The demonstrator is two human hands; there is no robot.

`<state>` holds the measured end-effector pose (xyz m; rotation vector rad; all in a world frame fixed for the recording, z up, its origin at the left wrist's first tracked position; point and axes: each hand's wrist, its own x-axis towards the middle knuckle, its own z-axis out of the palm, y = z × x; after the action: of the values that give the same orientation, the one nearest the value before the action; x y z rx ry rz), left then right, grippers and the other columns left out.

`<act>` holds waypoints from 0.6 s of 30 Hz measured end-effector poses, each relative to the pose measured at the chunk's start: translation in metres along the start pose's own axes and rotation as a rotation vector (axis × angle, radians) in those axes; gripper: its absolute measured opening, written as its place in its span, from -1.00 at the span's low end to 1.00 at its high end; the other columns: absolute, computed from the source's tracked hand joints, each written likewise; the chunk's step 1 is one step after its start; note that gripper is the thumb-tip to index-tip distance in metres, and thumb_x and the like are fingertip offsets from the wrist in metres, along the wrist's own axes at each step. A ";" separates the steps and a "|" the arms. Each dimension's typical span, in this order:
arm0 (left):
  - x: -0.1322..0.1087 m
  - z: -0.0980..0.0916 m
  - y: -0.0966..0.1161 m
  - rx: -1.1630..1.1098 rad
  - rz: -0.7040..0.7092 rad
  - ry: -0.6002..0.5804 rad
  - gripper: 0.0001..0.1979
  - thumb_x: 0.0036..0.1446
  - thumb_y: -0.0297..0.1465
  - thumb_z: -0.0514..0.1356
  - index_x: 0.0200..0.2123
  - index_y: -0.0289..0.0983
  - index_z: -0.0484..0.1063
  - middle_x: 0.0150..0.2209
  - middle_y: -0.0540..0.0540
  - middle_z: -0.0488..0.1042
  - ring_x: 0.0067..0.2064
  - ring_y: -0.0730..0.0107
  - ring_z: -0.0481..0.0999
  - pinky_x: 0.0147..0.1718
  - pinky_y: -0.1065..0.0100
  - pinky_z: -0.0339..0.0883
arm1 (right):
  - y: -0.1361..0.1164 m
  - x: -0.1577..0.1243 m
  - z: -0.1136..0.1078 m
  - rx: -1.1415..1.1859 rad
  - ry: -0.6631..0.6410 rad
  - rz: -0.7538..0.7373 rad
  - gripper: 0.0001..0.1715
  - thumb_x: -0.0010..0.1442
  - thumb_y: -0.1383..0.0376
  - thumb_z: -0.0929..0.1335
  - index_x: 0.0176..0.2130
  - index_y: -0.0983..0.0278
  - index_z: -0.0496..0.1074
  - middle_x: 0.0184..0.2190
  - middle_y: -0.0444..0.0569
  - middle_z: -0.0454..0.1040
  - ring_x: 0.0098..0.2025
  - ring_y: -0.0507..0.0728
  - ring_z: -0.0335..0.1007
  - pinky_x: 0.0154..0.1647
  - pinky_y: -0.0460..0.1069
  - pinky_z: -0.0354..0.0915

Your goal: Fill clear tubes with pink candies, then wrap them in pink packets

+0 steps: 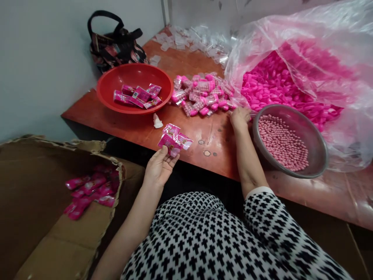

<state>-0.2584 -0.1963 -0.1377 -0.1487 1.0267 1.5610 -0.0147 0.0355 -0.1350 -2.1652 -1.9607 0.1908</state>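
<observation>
My left hand is closed on a small bunch of pink wrapped packets, held up at the near edge of the reddish-brown table. My right hand reaches forward, fingers curled down at the near side of a pile of small pink-capped containers; whether it holds one is hidden. A metal bowl of small pink round candies sits just right of my right wrist.
A red bowl holds a few pink packets at the left. A big clear plastic bag of pink caps fills the right. Clear containers lie at the back. A cardboard box with pink packets stands lower left. A dark bag rests at the wall.
</observation>
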 end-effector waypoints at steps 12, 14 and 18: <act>0.008 -0.008 -0.012 0.014 0.110 0.056 -0.80 -0.11 -0.46 0.38 -0.54 -0.38 0.39 -0.54 -0.05 0.50 -0.54 0.49 0.49 -0.44 0.40 0.45 | -0.002 -0.048 -0.018 -0.075 0.121 0.114 -0.49 0.32 0.24 0.12 -0.03 0.63 0.35 -0.14 0.54 0.43 -0.04 0.37 0.40 -0.09 0.20 0.24; 0.008 -0.011 -0.010 -0.018 0.126 0.071 -0.77 -0.13 -0.45 0.40 -0.56 -0.37 0.37 -0.56 -0.03 0.48 -0.54 0.50 0.47 -0.44 0.39 0.44 | -0.006 -0.069 -0.018 -0.056 0.208 0.074 -0.49 0.32 0.20 0.11 0.01 0.54 0.33 -0.13 0.45 0.45 -0.03 0.33 0.41 -0.05 0.20 0.23; 0.010 -0.010 -0.013 -0.109 0.133 0.047 -0.78 -0.12 -0.44 0.39 -0.50 -0.36 0.39 -0.49 -0.02 0.50 -0.48 0.49 0.50 -0.36 0.36 0.46 | -0.020 -0.133 -0.009 0.600 0.200 -0.178 -0.70 0.19 0.13 0.28 -0.22 0.29 0.43 -0.34 0.01 0.52 -0.30 0.14 0.47 -0.19 0.08 0.35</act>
<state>-0.2552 -0.1966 -0.1568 -0.1974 1.0050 1.7424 -0.0459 -0.0950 -0.1276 -1.5584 -1.6913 0.4478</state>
